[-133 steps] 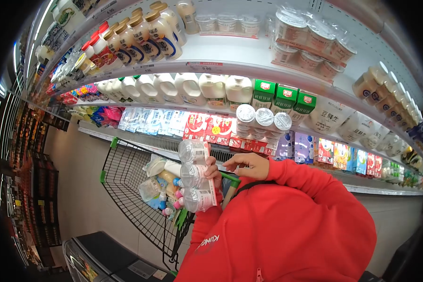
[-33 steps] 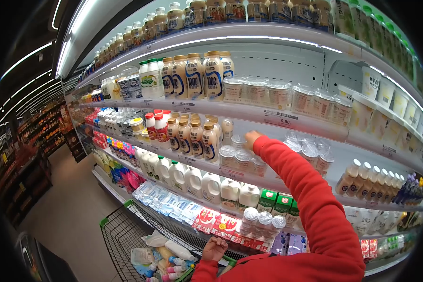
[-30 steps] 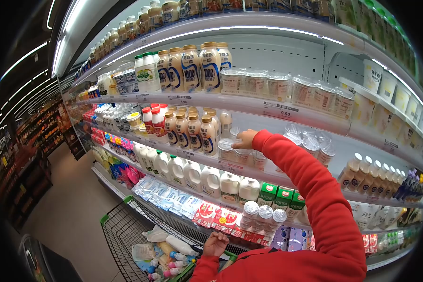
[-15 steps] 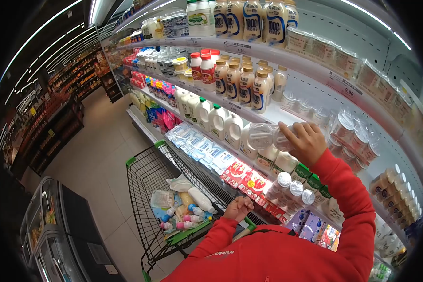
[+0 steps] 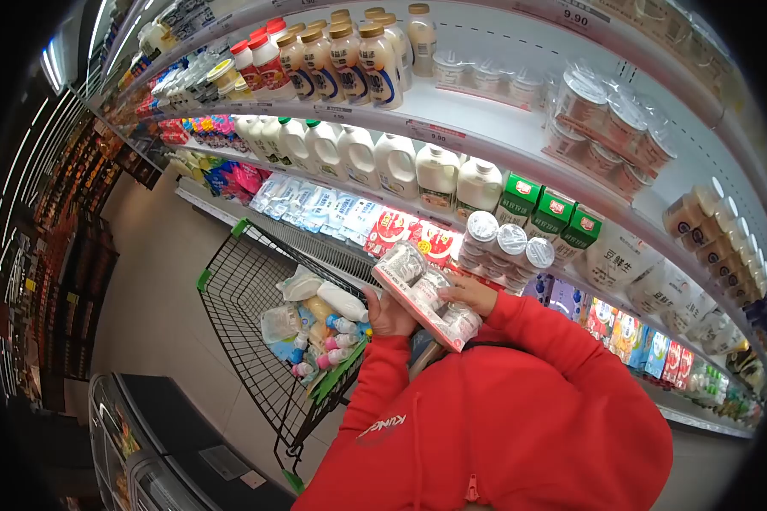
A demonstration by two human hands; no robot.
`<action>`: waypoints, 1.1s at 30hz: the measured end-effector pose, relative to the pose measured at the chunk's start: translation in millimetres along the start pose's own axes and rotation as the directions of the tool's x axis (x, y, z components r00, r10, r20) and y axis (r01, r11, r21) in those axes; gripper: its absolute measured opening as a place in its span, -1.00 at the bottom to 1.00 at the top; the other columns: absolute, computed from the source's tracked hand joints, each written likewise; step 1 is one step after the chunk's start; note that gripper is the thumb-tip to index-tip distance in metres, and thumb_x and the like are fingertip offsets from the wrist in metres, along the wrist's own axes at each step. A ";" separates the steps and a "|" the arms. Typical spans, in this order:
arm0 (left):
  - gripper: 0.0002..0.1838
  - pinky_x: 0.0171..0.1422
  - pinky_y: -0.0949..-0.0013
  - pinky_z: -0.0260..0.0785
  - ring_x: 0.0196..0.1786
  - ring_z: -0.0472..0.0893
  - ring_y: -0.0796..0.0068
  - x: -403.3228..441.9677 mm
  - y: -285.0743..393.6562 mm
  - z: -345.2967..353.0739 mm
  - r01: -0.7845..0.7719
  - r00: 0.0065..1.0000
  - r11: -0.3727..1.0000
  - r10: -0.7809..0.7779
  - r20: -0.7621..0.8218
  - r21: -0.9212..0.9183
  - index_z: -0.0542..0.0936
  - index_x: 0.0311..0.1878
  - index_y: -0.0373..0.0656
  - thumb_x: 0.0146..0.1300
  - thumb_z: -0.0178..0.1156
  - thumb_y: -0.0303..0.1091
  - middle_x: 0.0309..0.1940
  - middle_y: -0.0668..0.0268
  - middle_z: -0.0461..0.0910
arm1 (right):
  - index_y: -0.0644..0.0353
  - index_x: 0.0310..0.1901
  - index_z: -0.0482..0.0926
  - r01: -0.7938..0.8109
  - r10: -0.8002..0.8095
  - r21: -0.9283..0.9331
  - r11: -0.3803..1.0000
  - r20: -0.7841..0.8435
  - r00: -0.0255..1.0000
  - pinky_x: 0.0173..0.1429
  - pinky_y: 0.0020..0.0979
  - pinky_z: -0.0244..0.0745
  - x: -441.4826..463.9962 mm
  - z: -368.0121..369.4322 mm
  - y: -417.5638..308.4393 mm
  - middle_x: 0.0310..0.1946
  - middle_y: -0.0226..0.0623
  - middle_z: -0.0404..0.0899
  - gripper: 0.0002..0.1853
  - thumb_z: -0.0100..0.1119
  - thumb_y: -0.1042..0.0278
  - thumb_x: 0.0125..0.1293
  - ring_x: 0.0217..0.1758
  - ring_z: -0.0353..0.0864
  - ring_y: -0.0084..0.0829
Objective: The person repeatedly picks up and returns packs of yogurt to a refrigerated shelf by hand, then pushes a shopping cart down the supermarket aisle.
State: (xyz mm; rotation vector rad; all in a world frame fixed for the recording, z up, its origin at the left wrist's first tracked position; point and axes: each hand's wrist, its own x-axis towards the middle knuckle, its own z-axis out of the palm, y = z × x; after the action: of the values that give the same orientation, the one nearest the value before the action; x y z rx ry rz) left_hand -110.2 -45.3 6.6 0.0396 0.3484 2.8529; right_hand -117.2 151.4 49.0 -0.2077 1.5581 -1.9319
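At the far left, dark store shelving (image 5: 70, 298) is lining an aisle, and a black, glass-topped freezer cabinet (image 5: 183, 443) is standing nearer, at the lower left. A black wire shopping cart with green plastic corners (image 5: 219, 255) is carrying a clear plastic box (image 5: 279, 324), a smooth white package (image 5: 342, 301) and small pink- and blue-topped bottles (image 5: 338, 341). Beyond the cart, cream-coloured bottles with gold caps (image 5: 343, 58) are standing in rows on a lit shelf. The person's left hand (image 5: 389, 313) is showing its palm, thumb stretching away; the pack is hiding its other fingers, so whether they are gripping cannot be told. White plastic milk jugs (image 5: 395, 167) are lining the shelf behind. A clear plastic three-cup pack with a pink-and-white cardboard sleeve (image 5: 431, 294) is tilting between both hands, in front of a red zip-up sweatshirt (image 5: 528, 409). The person's right hand (image 5: 470, 294) is holding the pack's right side, its fingers lying close together over the cups. Further right, silver-lidded cups (image 5: 510, 240) are sitting stacked beside green-and-white cartons (image 5: 554, 213), and brownish bottles with white lids (image 5: 714, 226) are filling a shelf.
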 end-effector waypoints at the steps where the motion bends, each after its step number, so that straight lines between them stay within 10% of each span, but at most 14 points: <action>1: -0.02 0.47 -0.06 0.01 0.41 0.20 0.01 -0.3 -0.8 0.2 0.015 0.998 1.000 -0.015 0.059 0.006 0.08 0.44 -0.21 0.17 0.08 0.33 0.39 0.05 0.17 | 0.26 0.29 0.28 -0.019 0.014 0.103 0.994 0.049 0.999 0.08 -0.43 0.45 -6.5 2.1 -5.0 -0.01 -0.32 0.52 -0.42 0.13 0.17 0.32 0.04 0.51 -0.51; 6: -0.18 0.47 -0.04 0.03 0.41 0.20 0.03 0.3 -3.2 0.7 -0.015 0.999 0.991 0.009 0.042 0.133 0.08 0.45 -0.17 0.30 0.02 0.16 0.40 0.08 0.16 | 0.19 0.47 -0.06 -0.081 0.024 0.383 0.920 0.152 0.988 0.27 -0.39 0.34 -41.4 16.6 -13.1 0.32 -0.26 0.22 -0.23 0.10 0.38 0.31 0.27 0.36 -0.48; 9: -0.28 0.43 -0.07 0.10 0.36 0.29 0.09 2.3 -3.6 2.0 -0.022 0.998 0.998 0.019 0.053 0.059 0.18 0.41 -0.16 0.31 0.10 0.05 0.35 0.14 0.26 | 0.19 0.47 -0.06 0.159 -0.163 0.044 0.986 0.132 0.978 0.33 -0.40 0.24 -38.9 8.1 -2.6 0.33 -0.27 0.22 -0.24 0.09 0.39 0.31 0.29 0.30 -0.50; 22: -0.27 0.43 -0.06 0.10 0.37 0.28 0.13 -1.1 -0.1 -3.0 -0.008 0.997 0.996 0.001 0.080 0.089 0.22 0.40 -0.11 0.26 0.16 0.03 0.35 0.21 0.28 | 0.21 0.36 0.25 0.253 -0.264 -0.094 0.963 -0.133 0.955 0.35 -0.41 0.20 -36.8 3.2 8.5 0.27 -0.20 0.33 -0.36 0.19 0.30 0.25 0.30 0.31 -0.43; 25: -0.26 0.46 -0.07 0.06 0.40 0.24 0.10 0.7 -0.7 2.5 0.017 0.998 0.985 -0.007 -0.055 0.171 0.19 0.40 -0.12 0.27 0.15 0.04 0.37 0.19 0.25 | 0.17 0.34 0.27 0.355 -0.507 -0.520 0.777 -0.183 0.842 0.31 -0.39 0.26 -41.8 4.5 5.2 0.18 -0.16 0.40 -0.32 0.25 0.30 0.17 0.24 0.38 -0.38; 29: -0.21 0.46 -0.09 0.06 0.40 0.23 0.11 1.5 -2.2 8.2 0.012 1.000 0.986 -0.012 -0.003 0.167 0.19 0.40 -0.12 0.23 0.16 0.11 0.39 0.18 0.22 | 0.26 0.35 0.22 0.259 -0.430 -0.506 0.823 -0.257 0.865 0.38 -0.31 0.17 -48.6 11.2 -8.0 0.33 -0.11 0.25 -0.15 0.36 0.27 0.00 0.32 0.32 -0.25; 33: -0.07 0.46 -0.11 0.03 0.43 0.18 0.06 1.4 -2.3 20.6 0.028 0.999 0.994 -0.030 0.023 0.107 0.09 0.44 -0.10 0.15 0.19 0.23 0.42 0.08 0.13 | 0.28 0.38 0.09 0.277 -0.659 -0.882 0.382 -0.050 0.750 0.22 -0.21 0.29 -55.3 22.9 -25.4 0.13 -0.06 0.41 0.01 0.44 0.19 -0.09 0.13 0.42 -0.07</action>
State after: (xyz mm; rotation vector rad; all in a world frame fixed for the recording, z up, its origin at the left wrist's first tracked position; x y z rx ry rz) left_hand -109.7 -37.9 26.1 0.0893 0.4922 2.8000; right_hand -72.1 166.1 93.5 -0.8097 2.9415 -1.4246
